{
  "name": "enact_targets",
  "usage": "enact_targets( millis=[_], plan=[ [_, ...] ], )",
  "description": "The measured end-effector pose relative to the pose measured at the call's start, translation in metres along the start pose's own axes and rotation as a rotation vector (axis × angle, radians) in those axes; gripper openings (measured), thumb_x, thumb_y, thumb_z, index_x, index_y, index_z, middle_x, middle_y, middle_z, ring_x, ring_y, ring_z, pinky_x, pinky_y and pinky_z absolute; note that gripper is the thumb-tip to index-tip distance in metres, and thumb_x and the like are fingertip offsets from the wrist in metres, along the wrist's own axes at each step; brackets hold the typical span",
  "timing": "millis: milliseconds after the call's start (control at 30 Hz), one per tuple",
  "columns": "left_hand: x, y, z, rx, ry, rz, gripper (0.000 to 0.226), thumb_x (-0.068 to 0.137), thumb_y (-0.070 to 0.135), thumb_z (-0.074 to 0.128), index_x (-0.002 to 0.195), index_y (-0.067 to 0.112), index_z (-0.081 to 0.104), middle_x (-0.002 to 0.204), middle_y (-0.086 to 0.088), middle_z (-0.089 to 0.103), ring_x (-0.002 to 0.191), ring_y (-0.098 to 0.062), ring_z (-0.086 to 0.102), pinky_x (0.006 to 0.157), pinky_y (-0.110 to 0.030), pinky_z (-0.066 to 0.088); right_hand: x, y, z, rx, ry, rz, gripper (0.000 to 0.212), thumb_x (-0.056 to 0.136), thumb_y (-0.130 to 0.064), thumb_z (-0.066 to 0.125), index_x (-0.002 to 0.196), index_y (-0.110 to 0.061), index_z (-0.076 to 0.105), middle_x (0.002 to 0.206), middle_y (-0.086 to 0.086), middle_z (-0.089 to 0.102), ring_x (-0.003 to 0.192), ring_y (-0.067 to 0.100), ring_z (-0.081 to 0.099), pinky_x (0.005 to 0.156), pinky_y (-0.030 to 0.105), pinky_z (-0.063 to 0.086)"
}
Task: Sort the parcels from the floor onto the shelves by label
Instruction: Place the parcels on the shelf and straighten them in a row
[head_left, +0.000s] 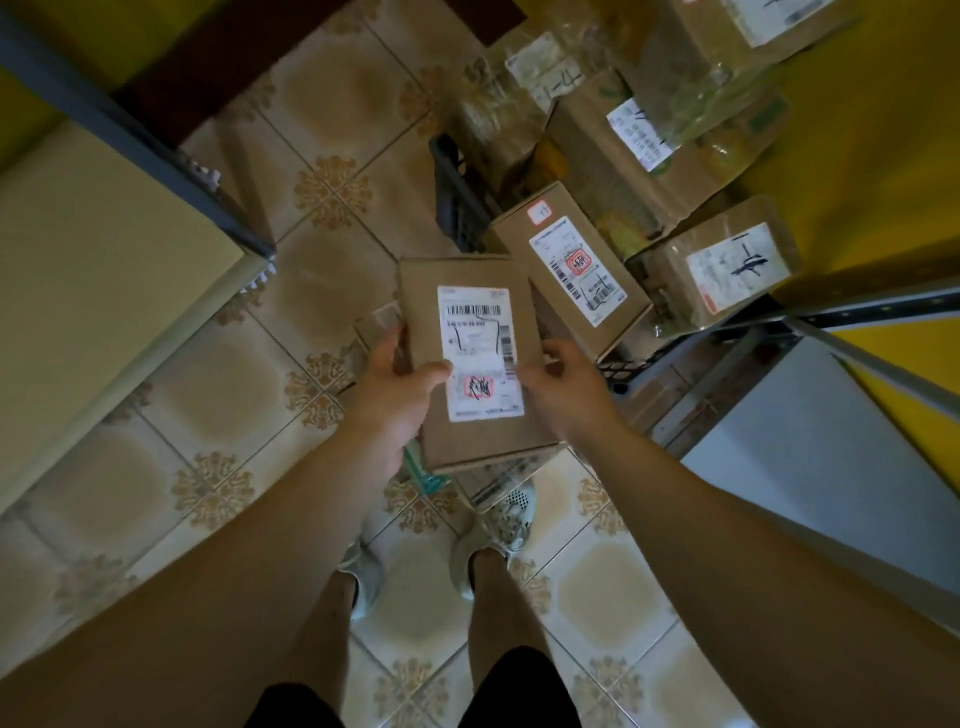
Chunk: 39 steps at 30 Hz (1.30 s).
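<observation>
A small brown cardboard parcel (470, 291) with a white shipping label and a red stamp faces up at the centre of the head view. My left hand (395, 387) grips its left edge, thumb lying on the label's lower left. My right hand (563, 382) is at its right edge, with fingers curled against the side of the box. The parcel is held above the floor, over my feet. A second small parcel (374, 325) peeks out under its left side.
A pile of labelled cardboard parcels (571, 260) and another one (737, 265) fills the floor ahead and to the right, by a dark trolley handle (449, 192). A shelf board (93, 270) is on the left, and a pale shelf (810, 441) on the right. Patterned tile floor (322, 130) lies between them.
</observation>
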<state>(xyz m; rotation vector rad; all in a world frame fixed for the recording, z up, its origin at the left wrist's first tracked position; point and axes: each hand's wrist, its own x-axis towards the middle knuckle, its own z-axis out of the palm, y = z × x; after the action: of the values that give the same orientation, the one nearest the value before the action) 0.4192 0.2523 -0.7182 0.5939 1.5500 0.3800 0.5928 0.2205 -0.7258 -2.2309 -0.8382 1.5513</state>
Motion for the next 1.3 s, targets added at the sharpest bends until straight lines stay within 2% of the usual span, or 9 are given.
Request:
enact_targets(
  millis=[67,167,367,567,733,933,1067,1133,1300],
  plan=[
    [-0.001,0.0,-0.002,-0.022,-0.014,0.091,0.071,0.087,0.0,0.064,0.144,0.032,0.036,0.115,0.011,0.065,0.103,-0.016,0.065,0.078,-0.036,0.056,0.0,0.0,0.006,0.016,-0.01,-0.017,0.037,0.098,-0.038,0.056,0.132,-0.022,0.054,0.11,-0.006,0.059,0.099,0.016,0.058,0.083,0.034,0.047],
    [0.004,0.0,-0.004,-0.069,-0.014,0.172,0.074,0.087,-0.008,0.06,0.147,0.024,0.032,0.121,0.001,0.064,0.106,-0.018,0.065,0.078,-0.035,0.059,0.007,-0.002,0.004,-0.082,0.083,-0.096,0.033,0.1,-0.04,0.051,0.125,-0.019,0.059,0.108,-0.004,0.06,0.1,0.017,0.058,0.077,0.029,0.042],
    [0.016,0.004,-0.004,-0.159,0.08,0.233,0.083,0.083,-0.006,0.065,0.152,0.018,0.025,0.133,-0.011,0.059,0.118,-0.026,0.06,0.096,-0.054,0.05,0.05,0.0,-0.033,-0.226,0.419,-0.029,0.059,0.094,-0.042,0.057,0.144,-0.018,0.04,0.145,0.009,0.037,0.127,0.028,0.044,0.094,0.034,0.041],
    [0.024,0.001,0.003,-0.076,0.17,0.335,0.067,0.088,-0.01,0.058,0.141,0.024,0.033,0.108,0.01,0.063,0.091,0.0,0.065,0.079,-0.025,0.057,0.082,0.017,-0.029,0.061,0.362,0.235,0.078,0.089,-0.041,0.067,0.148,-0.011,0.027,0.148,0.013,0.037,0.127,0.035,0.046,0.098,0.037,0.045],
    [0.026,-0.001,0.002,0.036,0.227,0.316,0.074,0.09,0.001,0.062,0.151,0.02,0.026,0.113,0.012,0.061,0.088,0.006,0.06,0.077,-0.016,0.052,0.082,0.019,-0.023,0.41,0.335,0.257,0.076,0.091,-0.03,0.069,0.15,-0.012,0.023,0.117,-0.001,0.049,0.116,0.026,0.051,0.102,0.034,0.041],
    [0.021,0.007,-0.001,0.132,0.273,0.296,0.076,0.092,0.008,0.062,0.153,0.025,0.021,0.114,0.009,0.058,0.089,-0.002,0.057,0.055,0.001,0.04,0.063,0.011,-0.016,0.614,0.435,0.281,0.085,0.085,-0.038,0.068,0.152,-0.022,0.018,0.131,0.006,0.057,0.107,0.029,0.061,0.096,0.05,0.052],
    [0.015,0.014,-0.016,0.187,0.306,0.284,0.078,0.092,0.009,0.062,0.154,0.026,0.019,0.12,0.006,0.058,0.105,-0.009,0.056,0.062,-0.003,0.043,0.039,0.017,-0.002,0.695,0.332,0.389,0.11,0.077,-0.037,0.076,0.155,-0.032,-0.001,0.123,0.012,0.061,0.093,0.035,0.071,0.079,0.048,0.06],
    [0.013,0.014,-0.027,0.204,0.319,0.269,0.076,0.092,0.012,0.062,0.154,0.03,0.021,0.129,0.004,0.058,0.112,-0.013,0.056,0.08,-0.016,0.044,0.03,0.022,0.004,0.689,0.319,0.426,0.12,0.073,-0.035,0.079,0.155,-0.034,-0.009,0.126,0.012,0.06,0.096,0.035,0.07,0.081,0.05,0.059],
    [0.016,0.011,-0.042,0.282,0.291,0.277,0.074,0.09,0.018,0.064,0.151,0.036,0.027,0.133,0.002,0.058,0.117,-0.017,0.057,0.098,-0.038,0.046,0.038,0.023,-0.001,0.695,0.305,0.4,0.08,0.086,-0.006,0.067,0.148,-0.02,0.018,0.126,0.009,0.048,0.107,0.032,0.058,0.085,0.037,0.056]
  ],
)
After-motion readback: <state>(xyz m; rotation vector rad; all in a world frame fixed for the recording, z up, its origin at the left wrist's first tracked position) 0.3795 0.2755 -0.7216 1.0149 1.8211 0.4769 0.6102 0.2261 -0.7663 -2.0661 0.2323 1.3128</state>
